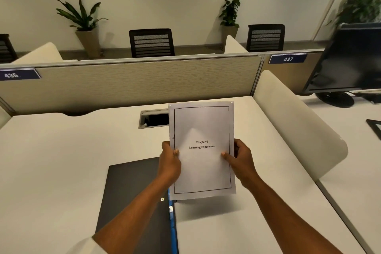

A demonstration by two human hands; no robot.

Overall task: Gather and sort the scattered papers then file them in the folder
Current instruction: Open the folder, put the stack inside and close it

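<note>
Both hands raised over the desk (pixel 61 161), holding 1 set of papers (pixel 202 150) upright and clear of the surface; its shadow falls on the desktop below. Top sheet reads "Chapter 6 / Learning Experience" inside a thin black border.

Left hand (pixel 170 163) grips the left edge, thumb pressed on the front face, fingers behind. Right hand (pixel 240 161) grips the right edge the same way, thumb on the front. How many sheets are in the set cannot be told (only the top face shows).

Folder (pixel 132 198): dark, flat on the desk below and left of the papers, partly under the left forearm. A blue strip runs along its right edge, just beside the papers' lower left corner.

Edges and room: cable slot (pixel 152 118) sits behind the papers' top left corner. Grey partition (pixel 144 80) bounds the desk's far side, a rounded white divider (pixel 296 128) its right side. Wide bare desktop to the left of the folder, a narrower bare strip between papers and divider. Monitor (pixel 348 62) stands beyond the divider, blurred
</note>
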